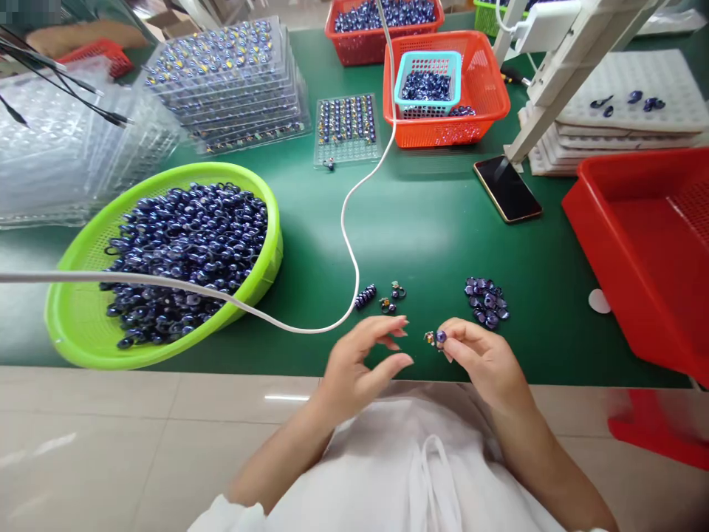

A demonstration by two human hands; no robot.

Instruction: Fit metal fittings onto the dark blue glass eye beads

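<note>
Between the thumb and fingers of my right hand (484,362) is a small part with a shiny dark-blue cap (441,336) and a gold-coloured metal piece at its left end. My left hand (362,362) is just left of it, fingers and thumb apart, holding nothing. Beyond my left fingertips lie a short row of dark-blue rings (365,296) and two loose assemblies (392,297) with metal bits. A small pile of dark-blue caps (487,301) rests on the green table (421,244), beyond my right hand.
A green basket (275,244) full of dark-blue parts stands left, crossed by a white cable (348,229). Behind are stacked clear trays (293,89), a part-filled tray (346,151) and an orange basket (487,111). A phone (507,188) and a red bin (614,251) are right.
</note>
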